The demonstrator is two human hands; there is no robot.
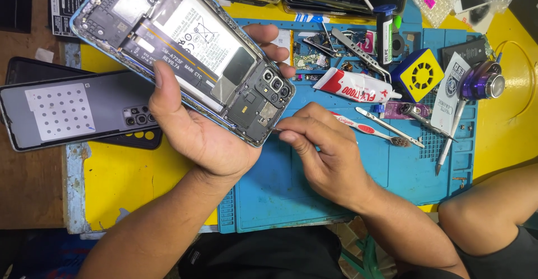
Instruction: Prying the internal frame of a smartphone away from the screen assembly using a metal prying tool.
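Note:
My left hand [196,128] holds an opened smartphone [185,43] with its back cover off, tilted above the table. The battery, the shielding and the camera cluster at its lower right end are exposed. My right hand [325,150] is pinched on a thin metal tool [276,129] whose tip touches the phone's lower corner beside the cameras. Most of that tool is hidden in my fingers.
The removed grey back cover [67,111] lies at left over a black case. A blue repair mat [403,167] on the yellow table [504,122] holds a glue tube [358,85], toothbrush [364,128], tweezers [358,49], a yellow fan block [419,74] and a purple loupe [482,80]. More phones lie at the top.

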